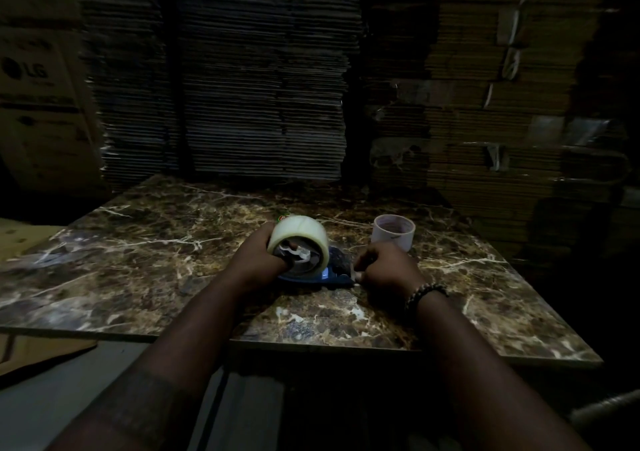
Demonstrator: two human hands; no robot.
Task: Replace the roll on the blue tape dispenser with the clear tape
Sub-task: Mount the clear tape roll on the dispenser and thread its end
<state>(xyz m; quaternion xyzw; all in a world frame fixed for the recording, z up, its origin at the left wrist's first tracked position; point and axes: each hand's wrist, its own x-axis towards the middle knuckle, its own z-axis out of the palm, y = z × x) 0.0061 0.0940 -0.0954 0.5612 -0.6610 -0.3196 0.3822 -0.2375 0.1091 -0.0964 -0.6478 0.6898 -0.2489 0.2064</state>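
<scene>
The blue tape dispenser [332,276] lies flat on the marble table [173,260], between my two hands. My left hand [258,260] grips a thick roll of clear tape [299,239], tilted, its core over the dispenser's hub. My right hand [384,270], with a beaded bracelet at the wrist, is closed on the dispenser's right end and pins it down. A thin, nearly empty white roll [394,232] stands upright on the table just behind my right hand. Most of the dispenser is hidden by the clear roll and my hands.
Tall stacks of flattened cardboard [263,87] rise right behind the table's far edge. A printed carton [38,104] leans at the left. The table's near edge [329,345] runs just below my forearms. The scene is very dim.
</scene>
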